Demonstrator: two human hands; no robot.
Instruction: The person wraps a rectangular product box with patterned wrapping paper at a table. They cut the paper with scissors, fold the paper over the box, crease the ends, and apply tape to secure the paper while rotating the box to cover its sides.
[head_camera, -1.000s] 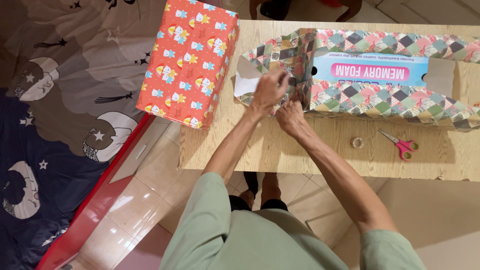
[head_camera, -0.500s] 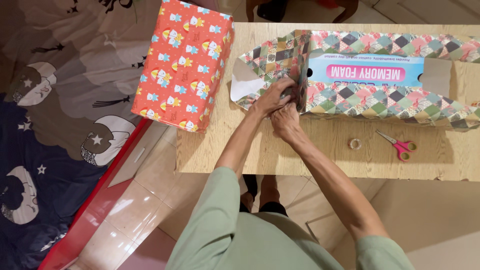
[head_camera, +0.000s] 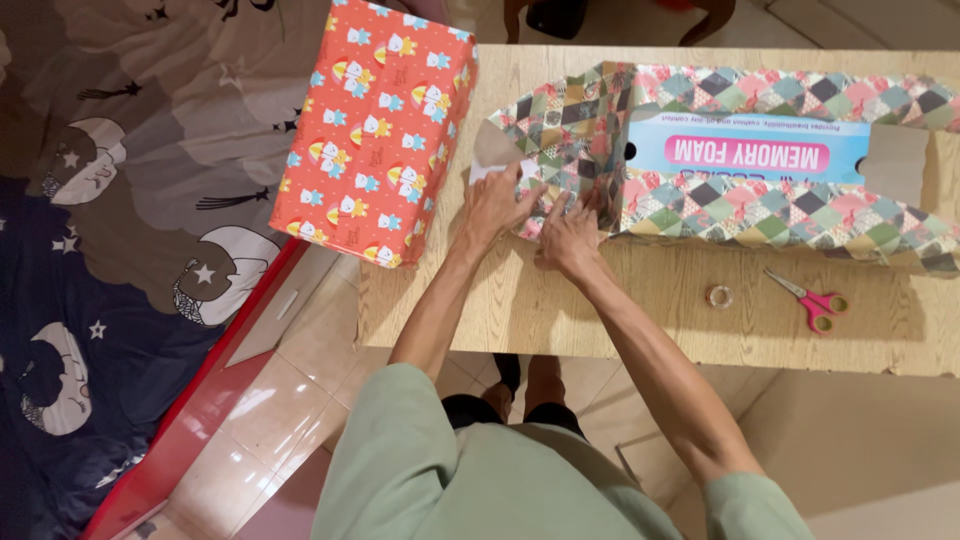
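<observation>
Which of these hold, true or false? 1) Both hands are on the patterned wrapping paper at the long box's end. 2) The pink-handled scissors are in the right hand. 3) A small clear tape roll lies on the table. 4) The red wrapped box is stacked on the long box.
1) True: the left hand and right hand press the diamond-patterned wrapping paper at the left end of the long cardboard box.
2) False: the pink-handled scissors lie on the wooden table, apart from both hands.
3) True: the small clear tape roll lies beside the scissors.
4) False: the red wrapped box sits to the left of the long box, at the table's corner.
</observation>
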